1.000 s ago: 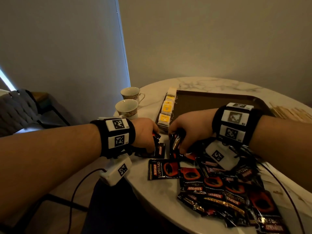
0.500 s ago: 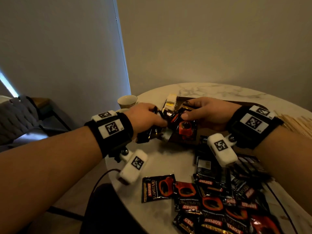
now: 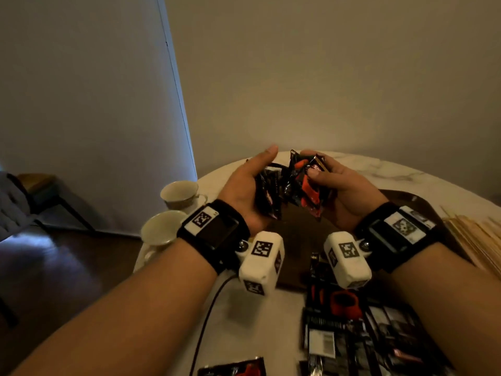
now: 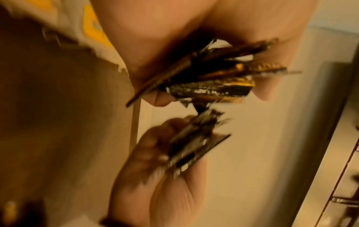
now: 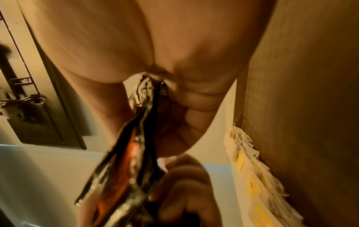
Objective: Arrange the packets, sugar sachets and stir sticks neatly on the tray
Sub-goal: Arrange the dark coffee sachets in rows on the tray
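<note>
**Two bundles held over the tray**

Both hands gripped packets above the tray [image 3: 406, 196]: left hand [image 3: 244, 196] clutched one bundle [image 3: 267, 194], right hand [image 3: 349, 191] another [image 3: 306, 185]. Both bundles stood upright, edges touching, directly over the tray; neither hand was nearer.

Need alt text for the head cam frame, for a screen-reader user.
Two hands, the left hand and the right hand, each hold black coffee packets above a brown tray on a round marble table. Two cups stand left; stir sticks lie right.

Black-and-orange packets [image 3: 306, 183], white marbled table [image 3: 379, 169], brown tray [image 3: 298, 234] — seemingly yellow-labelled white sachets [image 5: 250, 184].
</note>
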Demonstrator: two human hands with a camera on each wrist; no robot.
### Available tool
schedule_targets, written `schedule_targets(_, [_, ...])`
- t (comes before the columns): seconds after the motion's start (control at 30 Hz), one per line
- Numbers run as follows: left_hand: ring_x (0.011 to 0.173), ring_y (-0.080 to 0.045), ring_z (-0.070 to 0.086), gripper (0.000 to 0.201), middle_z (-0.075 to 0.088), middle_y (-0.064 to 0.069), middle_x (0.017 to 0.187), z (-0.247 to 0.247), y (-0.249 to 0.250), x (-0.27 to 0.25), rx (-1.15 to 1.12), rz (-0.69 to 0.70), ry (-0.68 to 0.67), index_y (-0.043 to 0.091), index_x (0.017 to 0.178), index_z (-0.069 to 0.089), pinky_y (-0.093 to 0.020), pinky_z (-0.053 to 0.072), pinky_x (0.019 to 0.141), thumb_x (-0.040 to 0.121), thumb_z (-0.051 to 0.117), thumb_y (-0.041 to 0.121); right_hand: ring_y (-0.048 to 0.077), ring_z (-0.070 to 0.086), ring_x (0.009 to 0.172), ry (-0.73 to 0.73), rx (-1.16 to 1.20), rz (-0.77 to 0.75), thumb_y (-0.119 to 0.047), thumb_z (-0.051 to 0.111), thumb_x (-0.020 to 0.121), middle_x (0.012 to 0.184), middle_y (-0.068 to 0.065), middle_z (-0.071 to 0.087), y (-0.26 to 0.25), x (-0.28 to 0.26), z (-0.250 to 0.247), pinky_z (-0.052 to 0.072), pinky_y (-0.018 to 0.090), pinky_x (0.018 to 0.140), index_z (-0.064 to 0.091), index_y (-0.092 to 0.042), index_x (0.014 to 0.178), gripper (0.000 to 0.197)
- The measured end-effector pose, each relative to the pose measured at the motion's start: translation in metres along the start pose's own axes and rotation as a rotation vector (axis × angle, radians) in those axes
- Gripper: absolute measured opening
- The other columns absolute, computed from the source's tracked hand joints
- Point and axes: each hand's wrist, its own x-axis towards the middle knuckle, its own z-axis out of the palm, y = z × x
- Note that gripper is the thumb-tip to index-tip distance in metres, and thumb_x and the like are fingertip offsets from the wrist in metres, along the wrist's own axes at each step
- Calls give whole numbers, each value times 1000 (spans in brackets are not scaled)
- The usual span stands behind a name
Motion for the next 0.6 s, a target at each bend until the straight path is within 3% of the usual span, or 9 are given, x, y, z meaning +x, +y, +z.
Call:
schedule_targets(0.07, [113, -31, 64, 65, 67, -17, 124, 1, -5, 12, -34, -26, -24, 1, 134, 65, -43, 54, 99, 84, 74, 41, 30, 68, 98, -19, 10, -18, -5, 63, 87, 112, 12, 70, 4, 7, 3, 61, 45, 75, 61, -15, 128, 42])
schedule_targets(0.13, [111, -30, 63, 65, 65, -15, 125, -3, -9, 22, -51, -29, -60, 4, 139, 62, -41, 56, 93, 83, 74, 34, 28, 70, 100, -31, -17, -29, -4, 64, 86, 111, 11, 71, 8, 14, 7, 58, 46, 83, 61, -11, 126, 40])
schedule_targets(0.27, [88, -31, 66, 37, 65, -15, 100, -16, -16, 33, -50, -71, -103, 7, 118, 67, -39, 58, 79, 82, 65, 17, 28, 71, 96, -43, -134, -11, -8, 68, 81, 106, 14, 72, 17, 19, 8, 60, 38, 82, 66, -10, 115, 34])
schedule_targets(0.4, [86, -32, 67, 44, 64, -17, 102, -28, -19, 38, -39, 1, -136, 5, 132, 62, -42, 57, 80, 88, 56, 9, 29, 72, 104, -31, -215, 18, -14, 74, 76, 118, 11, 73, 19, 20, 5, 61, 39, 85, 65, -15, 123, 47])
schedule_targets(0.5, [86, -34, 70, 42, 69, -17, 99, -31, -21, 39, -60, 9, -152, 4, 126, 65, -44, 58, 82, 85, 60, 9, 34, 69, 113, -20, -296, 10, -18, 80, 77, 135, 9, 64, 18, 23, 0, 59, 48, 89, 62, -27, 132, 59])
schedule_targets(0.6, [88, -36, 69, 45, 69, -19, 102, -33, -23, 38, -85, -9, -147, 3, 124, 65, -45, 57, 84, 80, 63, 9, 31, 67, 118, 4, -284, 0, -20, 81, 76, 141, 4, 57, 20, 24, 2, 58, 50, 92, 58, -32, 135, 65])
